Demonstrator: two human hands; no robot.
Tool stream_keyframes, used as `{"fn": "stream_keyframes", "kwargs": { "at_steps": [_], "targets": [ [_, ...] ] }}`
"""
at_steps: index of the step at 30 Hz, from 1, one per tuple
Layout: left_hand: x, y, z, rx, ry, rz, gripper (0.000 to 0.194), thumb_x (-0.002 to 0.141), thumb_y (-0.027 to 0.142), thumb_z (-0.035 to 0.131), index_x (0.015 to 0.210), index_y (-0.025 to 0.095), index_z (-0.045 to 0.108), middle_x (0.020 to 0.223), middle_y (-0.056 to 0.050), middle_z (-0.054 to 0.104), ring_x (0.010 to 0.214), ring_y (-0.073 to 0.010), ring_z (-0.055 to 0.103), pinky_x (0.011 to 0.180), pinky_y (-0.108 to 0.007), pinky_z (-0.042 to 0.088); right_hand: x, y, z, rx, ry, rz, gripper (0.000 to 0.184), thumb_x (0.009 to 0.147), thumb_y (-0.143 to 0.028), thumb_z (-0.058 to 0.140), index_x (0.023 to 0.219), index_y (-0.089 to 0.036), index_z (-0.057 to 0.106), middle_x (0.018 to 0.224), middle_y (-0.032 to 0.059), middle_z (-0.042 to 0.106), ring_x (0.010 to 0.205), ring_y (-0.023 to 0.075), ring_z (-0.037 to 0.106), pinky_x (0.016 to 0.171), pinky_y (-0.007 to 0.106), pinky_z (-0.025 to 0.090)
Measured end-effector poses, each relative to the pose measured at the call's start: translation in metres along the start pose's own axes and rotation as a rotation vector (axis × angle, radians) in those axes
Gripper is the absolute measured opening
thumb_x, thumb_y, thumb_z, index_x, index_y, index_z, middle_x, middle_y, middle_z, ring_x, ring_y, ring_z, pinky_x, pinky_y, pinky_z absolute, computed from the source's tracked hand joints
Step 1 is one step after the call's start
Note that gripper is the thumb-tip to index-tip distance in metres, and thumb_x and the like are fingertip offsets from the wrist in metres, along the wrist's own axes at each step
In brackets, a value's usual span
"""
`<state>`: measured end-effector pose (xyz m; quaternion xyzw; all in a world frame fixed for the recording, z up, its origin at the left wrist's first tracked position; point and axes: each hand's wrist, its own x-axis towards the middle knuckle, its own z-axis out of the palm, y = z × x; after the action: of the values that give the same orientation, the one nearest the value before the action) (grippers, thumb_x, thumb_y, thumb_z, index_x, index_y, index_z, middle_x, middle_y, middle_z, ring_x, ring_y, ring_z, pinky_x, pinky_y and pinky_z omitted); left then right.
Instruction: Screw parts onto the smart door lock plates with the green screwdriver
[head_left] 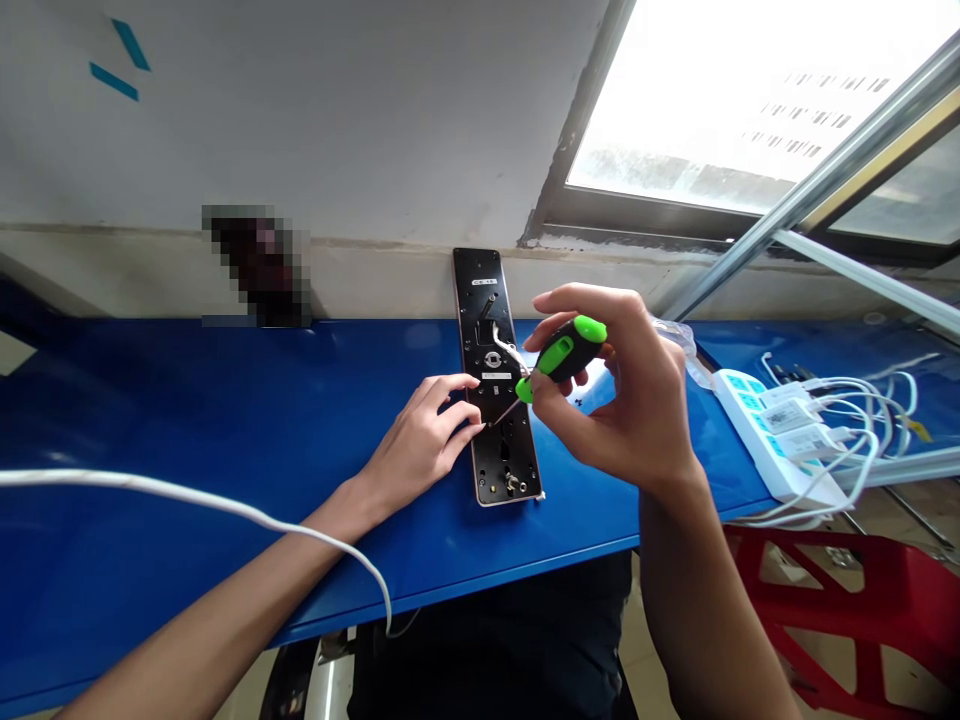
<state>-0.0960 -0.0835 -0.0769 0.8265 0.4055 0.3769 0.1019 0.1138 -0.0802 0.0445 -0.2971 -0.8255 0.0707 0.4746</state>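
Observation:
A long black metal plate (489, 325), which looks like a door-lock panel with its inner side up, lies on the blue table (300, 400). Small screws, holes, a spindle and white wires show on it. My left hand (435, 425) rests its fingertips, spread apart, on the plate's left edge. Gripped in my right hand (630, 400) is a green and black screwdriver (564, 352), tilted, its shaft pointing down left. The tip meets the plate close to my left fingertips; whether it sits in a screw is too small to tell.
Small dark bits, maybe screws (578, 402), lie right of the plate. A white power strip (750, 420) with plugged chargers and cables is at the right. A white cable (225, 508) crosses my left forearm. A red stool (885, 590) stands below, right.

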Motion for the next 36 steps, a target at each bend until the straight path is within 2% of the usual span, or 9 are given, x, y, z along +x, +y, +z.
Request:
{"fn": "stream_keyframes", "kwargs": {
  "at_steps": [12, 16, 21, 29, 36],
  "targets": [
    [0.0066, 0.0023, -0.0031, 0.053, -0.065, 0.036, 0.005, 0.103, 0.018, 0.058, 0.103, 0.018, 0.063, 0.132, -0.014, 0.059, 0.127, -0.0295, 0.056, 0.104, -0.049, 0.056, -0.0004, 0.0007, 0.0006, 0.006, 0.0, 0.002, 0.054, 0.077, -0.007, 0.063, 0.128, -0.026, 0.06, 0.096, 0.0014, 0.07, 0.067, 0.0137, 0.057, 0.055, 0.033, 0.052],
    [0.0063, 0.004, -0.0003, 0.061, -0.051, 0.036, 0.006, 0.104, 0.018, 0.056, 0.103, 0.018, 0.061, 0.124, -0.014, 0.058, 0.119, -0.0286, 0.058, 0.1, -0.048, 0.057, -0.0006, 0.0014, 0.0012, 0.022, 0.003, 0.012, 0.057, 0.074, -0.004, 0.064, 0.128, -0.022, 0.06, 0.096, 0.0019, 0.07, 0.067, 0.0132, 0.056, 0.055, 0.032, 0.051],
    [0.0043, 0.0072, 0.0021, 0.107, -0.037, 0.019, 0.005, 0.104, 0.017, 0.054, 0.103, 0.017, 0.059, 0.116, -0.013, 0.058, 0.105, -0.0264, 0.059, 0.09, -0.044, 0.058, -0.0015, 0.0014, 0.0008, 0.024, 0.001, 0.022, 0.057, 0.075, -0.006, 0.063, 0.128, -0.026, 0.06, 0.097, 0.0013, 0.07, 0.068, 0.0145, 0.057, 0.055, 0.033, 0.051],
    [0.0035, 0.0066, 0.002, 0.184, -0.065, 0.062, 0.007, 0.105, 0.017, 0.052, 0.103, 0.016, 0.059, 0.114, -0.013, 0.058, 0.1, -0.0259, 0.057, 0.086, -0.04, 0.055, -0.0023, 0.0027, -0.0002, 0.02, -0.012, 0.036, 0.056, 0.077, -0.007, 0.063, 0.13, -0.027, 0.059, 0.097, 0.0019, 0.07, 0.069, 0.0154, 0.058, 0.055, 0.034, 0.051],
    [0.0015, 0.0028, -0.0007, 0.062, -0.045, 0.023, 0.007, 0.104, 0.021, 0.058, 0.109, 0.017, 0.06, 0.117, -0.011, 0.059, 0.107, -0.0263, 0.059, 0.095, -0.044, 0.056, -0.0028, 0.0003, 0.0026, 0.063, 0.037, 0.042, 0.056, 0.074, -0.006, 0.066, 0.126, -0.027, 0.062, 0.095, 0.0019, 0.07, 0.067, 0.0157, 0.058, 0.053, 0.035, 0.049]
  ]
}}
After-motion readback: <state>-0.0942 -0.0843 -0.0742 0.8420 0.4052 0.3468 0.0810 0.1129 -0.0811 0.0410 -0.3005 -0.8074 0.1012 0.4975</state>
